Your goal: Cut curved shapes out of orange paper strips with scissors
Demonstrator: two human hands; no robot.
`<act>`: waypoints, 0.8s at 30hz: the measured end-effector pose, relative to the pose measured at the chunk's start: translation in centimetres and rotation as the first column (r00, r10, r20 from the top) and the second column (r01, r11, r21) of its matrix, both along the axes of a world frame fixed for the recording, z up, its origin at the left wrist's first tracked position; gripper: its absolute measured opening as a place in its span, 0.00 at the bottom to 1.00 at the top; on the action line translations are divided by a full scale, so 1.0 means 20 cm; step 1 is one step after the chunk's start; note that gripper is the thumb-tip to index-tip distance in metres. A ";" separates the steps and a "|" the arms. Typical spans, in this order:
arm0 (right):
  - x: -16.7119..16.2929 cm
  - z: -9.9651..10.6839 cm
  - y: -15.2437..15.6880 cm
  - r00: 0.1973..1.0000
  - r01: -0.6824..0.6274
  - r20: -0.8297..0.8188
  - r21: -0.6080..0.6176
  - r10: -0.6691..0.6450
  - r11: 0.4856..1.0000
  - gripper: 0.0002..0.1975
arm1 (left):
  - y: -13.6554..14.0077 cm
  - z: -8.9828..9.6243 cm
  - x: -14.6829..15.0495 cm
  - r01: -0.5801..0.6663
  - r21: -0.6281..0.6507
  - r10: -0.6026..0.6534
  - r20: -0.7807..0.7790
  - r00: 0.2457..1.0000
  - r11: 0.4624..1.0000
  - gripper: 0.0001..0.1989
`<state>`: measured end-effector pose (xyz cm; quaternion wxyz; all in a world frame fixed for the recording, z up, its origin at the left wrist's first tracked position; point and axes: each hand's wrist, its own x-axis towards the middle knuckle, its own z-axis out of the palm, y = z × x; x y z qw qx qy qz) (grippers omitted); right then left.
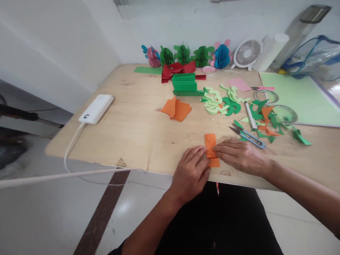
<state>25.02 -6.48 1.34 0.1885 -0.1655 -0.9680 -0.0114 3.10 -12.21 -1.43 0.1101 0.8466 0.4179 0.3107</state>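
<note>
A small folded strip of orange paper point(211, 141) lies on the table near its front edge, with creases running across it. My left hand point(192, 168) presses on the paper's left side, fingers together and bent. From the right, my right hand point(240, 154) has its fingertips on the paper, holding it down; its thumb is mostly hidden. Further back on the table rests a stack of folded orange paper point(177, 109). Just beyond my right hand are blue-handled thread snips point(251, 138), with a white marker point(250, 116) behind them.
Green and orange paper scraps point(268, 122) and tape rolls point(285, 114) lie at the right. Folded green paper point(186, 85) and red paper point(177, 69) sit further back. Paper figures point(183, 55) and a white fan point(247, 53) line the wall. A cabled power bank point(97, 109) lies left.
</note>
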 end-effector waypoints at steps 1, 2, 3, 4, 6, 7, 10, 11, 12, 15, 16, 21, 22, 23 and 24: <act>0.00 0.00 0.00 1.000 -0.001 -0.001 -0.006 0.001 1.000 0.12 | 0.00 0.00 0.00 0.000 0.001 0.000 0.004 1.000 1.000 0.08; 0.00 0.00 0.00 1.000 -0.003 -0.002 -0.010 0.003 1.000 0.12 | 0.00 0.00 0.00 0.000 0.001 0.000 0.009 1.000 1.000 0.08; 0.00 0.00 0.01 1.000 -0.008 -0.002 -0.010 0.008 1.000 0.12 | 0.00 0.00 0.00 0.000 0.001 0.000 0.014 1.000 1.000 0.08; 0.00 0.00 0.01 1.000 -0.012 -0.003 -0.005 0.012 1.000 0.12 | 0.00 0.00 0.00 0.002 0.001 -0.002 0.017 1.000 1.000 0.09; -0.01 0.01 0.01 1.000 -0.017 -0.008 0.013 0.017 1.000 0.12 | 0.00 0.00 0.00 0.006 0.001 -0.006 0.020 1.000 1.000 0.09; -0.01 0.01 0.01 1.000 -0.017 -0.006 0.022 0.017 1.000 0.12 | 0.00 0.00 0.00 0.007 0.001 -0.007 0.021 1.000 1.000 0.09; -0.02 0.01 0.00 1.000 -0.013 0.000 0.033 0.013 0.999 0.12 | 0.00 0.00 0.00 0.007 0.003 -0.007 0.027 1.000 1.000 0.09; -0.02 0.01 0.00 1.000 -0.011 0.002 0.036 0.011 0.999 0.12 | 0.00 0.00 0.00 0.006 0.005 -0.006 0.031 1.000 1.000 0.09; -0.02 0.01 0.00 1.000 -0.008 0.005 0.038 0.008 0.999 0.12 | 0.00 0.00 0.00 0.005 0.008 -0.006 0.035 0.999 1.000 0.09; -0.02 0.01 0.00 1.000 -0.002 0.016 0.042 0.002 0.999 0.13 | 0.00 0.00 0.00 0.007 0.012 -0.007 0.041 0.999 1.000 0.09; -0.02 0.01 0.00 1.000 -0.002 0.020 0.041 0.002 0.999 0.13 | 0.00 0.00 0.00 0.007 0.010 -0.008 0.040 0.999 1.000 0.09; -0.01 0.01 0.00 1.000 -0.022 0.015 0.032 0.022 0.999 0.12 | -0.01 0.02 -0.01 0.022 -0.028 -0.021 0.037 0.999 0.999 0.09; -0.01 0.00 0.00 1.000 -0.025 0.014 0.025 0.025 0.999 0.12 | -0.01 0.03 -0.02 0.037 -0.049 -0.035 0.049 0.998 0.998 0.09; -0.01 0.00 0.00 1.000 -0.027 0.015 0.017 0.026 1.000 0.11 | 0.00 0.04 -0.03 0.052 -0.073 -0.047 0.072 0.996 0.996 0.08; 0.00 -0.01 0.00 0.999 -0.026 0.019 0.007 0.026 1.000 0.11 | 0.00 0.05 -0.05 0.061 -0.097 -0.050 0.111 0.993 0.993 0.07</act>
